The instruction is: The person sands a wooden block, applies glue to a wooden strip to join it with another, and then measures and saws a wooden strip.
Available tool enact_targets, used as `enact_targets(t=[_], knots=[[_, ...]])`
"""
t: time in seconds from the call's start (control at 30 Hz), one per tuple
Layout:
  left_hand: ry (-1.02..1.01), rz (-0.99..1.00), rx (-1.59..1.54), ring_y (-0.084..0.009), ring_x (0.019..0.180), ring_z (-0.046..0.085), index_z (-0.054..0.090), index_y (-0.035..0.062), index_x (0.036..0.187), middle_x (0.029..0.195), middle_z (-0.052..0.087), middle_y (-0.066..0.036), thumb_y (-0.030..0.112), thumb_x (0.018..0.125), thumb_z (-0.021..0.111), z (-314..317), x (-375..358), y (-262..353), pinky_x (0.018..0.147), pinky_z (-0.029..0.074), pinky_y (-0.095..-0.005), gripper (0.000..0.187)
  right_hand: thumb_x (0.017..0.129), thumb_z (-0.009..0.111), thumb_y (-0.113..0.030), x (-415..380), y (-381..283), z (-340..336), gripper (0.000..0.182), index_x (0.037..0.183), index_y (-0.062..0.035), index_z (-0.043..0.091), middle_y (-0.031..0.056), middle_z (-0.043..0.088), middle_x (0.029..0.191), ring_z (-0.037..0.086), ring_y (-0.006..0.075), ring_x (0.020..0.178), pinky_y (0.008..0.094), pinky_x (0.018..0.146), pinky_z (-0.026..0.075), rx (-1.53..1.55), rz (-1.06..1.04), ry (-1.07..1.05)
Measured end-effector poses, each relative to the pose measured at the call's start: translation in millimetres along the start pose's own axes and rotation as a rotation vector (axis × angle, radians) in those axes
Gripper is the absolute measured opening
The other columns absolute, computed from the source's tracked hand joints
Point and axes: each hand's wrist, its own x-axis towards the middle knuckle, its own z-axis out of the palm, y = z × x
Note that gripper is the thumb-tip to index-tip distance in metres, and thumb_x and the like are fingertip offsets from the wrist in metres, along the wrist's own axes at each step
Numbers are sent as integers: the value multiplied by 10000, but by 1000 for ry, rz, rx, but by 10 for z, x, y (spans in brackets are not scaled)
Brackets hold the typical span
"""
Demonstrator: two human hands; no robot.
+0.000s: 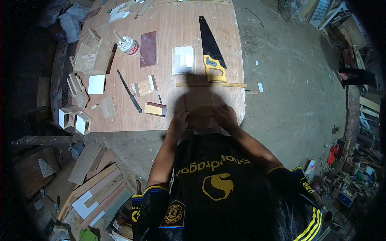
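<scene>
I stood in the room and looked along the wooden surface (165,40). Far to the left of the left hand, and a bit ahead of it, was a wooden box (98,56), with a white glue bottle (129,47) just to its right. Closer to that hand, a long dark tool (129,91) lay on a slant, with its thick end toward the person. A small pale block (155,109) sat near the left hand, on its left side.

The left hand (180,120) had its fingers bent at the left end of a thin brown board (202,113). The board was right between the two hands, down in the shadow. Its long way seemed to go from side to side, from one hand to the other, so neither hand was nearer.

Ahead of the board, a thin wooden strip (211,84) lay side to side too. Past it was a saw (210,46), its yellow handle toward the right hand. The right hand (226,116) had bent fingers at the board's right end. It was too dark to tell how tightly either hand held on.
</scene>
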Motion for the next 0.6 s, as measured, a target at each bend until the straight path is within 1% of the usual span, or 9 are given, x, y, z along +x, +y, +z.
enact_targets(t=[0.13, 0.37, 0.5, 0.6], knots=[[47, 52, -14, -372, 1020, 584, 603, 14, 1092, 1073, 600, -186, -32, 738, 610, 19, -1, -13, 914, 487, -435, 358, 676, 702, -112, 30, -43, -36, 251, 927, -95, 692, 57, 666, 827, 619, 279, 818, 407, 725, 534, -5, 31, -13], [37, 8, -1, -374, 1014, 587, 609, 5, 1076, 1056, 607, -190, -34, 745, 600, 31, -2, -13, 919, 483, -438, 334, 677, 698, -110, 45, -61, -58, 231, 907, -101, 688, 57, 656, 803, 613, 277, 803, 403, 719, 533, -10, 36, -4], [8, -24, 7, -384, 1039, 576, 592, 9, 1105, 1089, 598, -203, -28, 750, 602, -30, -16, 58, 936, 473, -444, 357, 683, 696, -114, 41, -43, -59, 229, 912, -100, 684, 59, 652, 802, 609, 277, 808, 400, 719, 531, -22, 11, -17], [1, -23, 6, -390, 1056, 568, 578, 13, 1125, 1117, 588, -209, -26, 754, 601, 8, -19, 21, 945, 468, -446, 374, 689, 697, -121, 54, -74, -84, 240, 928, -101, 682, 59, 653, 818, 608, 277, 818, 397, 724, 529, -38, 47, -70]])
